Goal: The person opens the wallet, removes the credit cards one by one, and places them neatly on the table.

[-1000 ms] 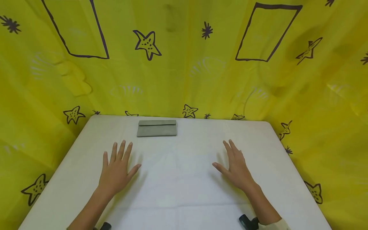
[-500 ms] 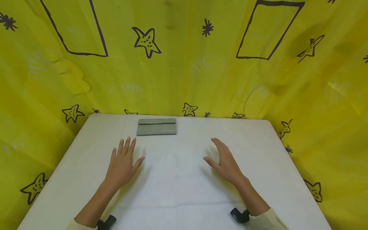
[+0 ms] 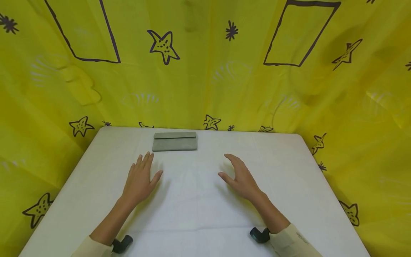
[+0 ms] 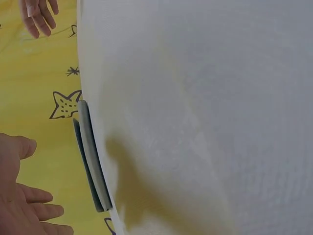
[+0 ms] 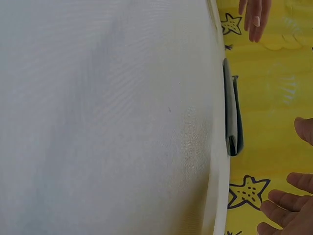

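Note:
A flat grey-green pouch (image 3: 174,142) with a folded flap along its far side lies near the table's back edge, left of the middle. Just below its left end in the head view, my left hand (image 3: 139,182) hovers over the table with its fingers straight and its thumb apart. My right hand (image 3: 242,180) is farther off to the right of the pouch, fingers loosely bent, holding nothing. In both wrist views the pouch (image 4: 93,156) appears from the side, and neither hand touches it. The pouch's inside is hidden.
A white cloth-covered table (image 3: 199,210) with faint creases lies beneath the hands. Behind it and at both sides hangs a yellow curtain (image 3: 199,85) printed with dark starfish and frames. A dark device (image 3: 122,244) sits at the left wrist, another device (image 3: 259,235) at the right.
Both hands have moved inward toward each other, the right one farther. The left hand's fingertips are nearer the pouch and its fingers closer together. The pouch has stayed in place.

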{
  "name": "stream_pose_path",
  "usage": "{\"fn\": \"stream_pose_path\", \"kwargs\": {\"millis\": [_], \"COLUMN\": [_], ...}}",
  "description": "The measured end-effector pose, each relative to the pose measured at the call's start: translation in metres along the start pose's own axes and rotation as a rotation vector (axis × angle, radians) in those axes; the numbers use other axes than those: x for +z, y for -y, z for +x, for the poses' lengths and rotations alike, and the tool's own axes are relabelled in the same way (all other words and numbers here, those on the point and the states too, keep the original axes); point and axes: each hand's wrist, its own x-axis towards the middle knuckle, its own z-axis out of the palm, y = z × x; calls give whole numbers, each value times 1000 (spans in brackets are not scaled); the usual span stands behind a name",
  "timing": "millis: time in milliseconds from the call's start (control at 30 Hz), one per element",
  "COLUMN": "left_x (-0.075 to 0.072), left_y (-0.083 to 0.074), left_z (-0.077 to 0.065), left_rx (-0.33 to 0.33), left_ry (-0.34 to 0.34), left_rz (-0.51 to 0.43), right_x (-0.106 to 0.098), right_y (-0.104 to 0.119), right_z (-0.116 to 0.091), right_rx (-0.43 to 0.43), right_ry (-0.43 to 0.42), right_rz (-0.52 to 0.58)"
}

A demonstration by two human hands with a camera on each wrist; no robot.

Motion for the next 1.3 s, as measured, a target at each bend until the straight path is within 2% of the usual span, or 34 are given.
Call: {"fn": "stream_pose_path", "kwargs": {"millis": [433,700,933,1300], "left_x": [8,10,14,12], "left_y": [8,12,11,9], "left_z": [8,15,23,38], "left_rx": [-10,-40,-74,-90], "left_ry": [-39,-45,-42,-49], "left_rz": [-57,-103,-149,-180], "right_x": [9,18,25,34], "right_y": [9,17,27,33], "right_z": [14,28,41,55], "right_rx": [-7,2,-29,-49], "right_ry": [3,28,40,32], "right_rz": [-1,-3,41,42]}}
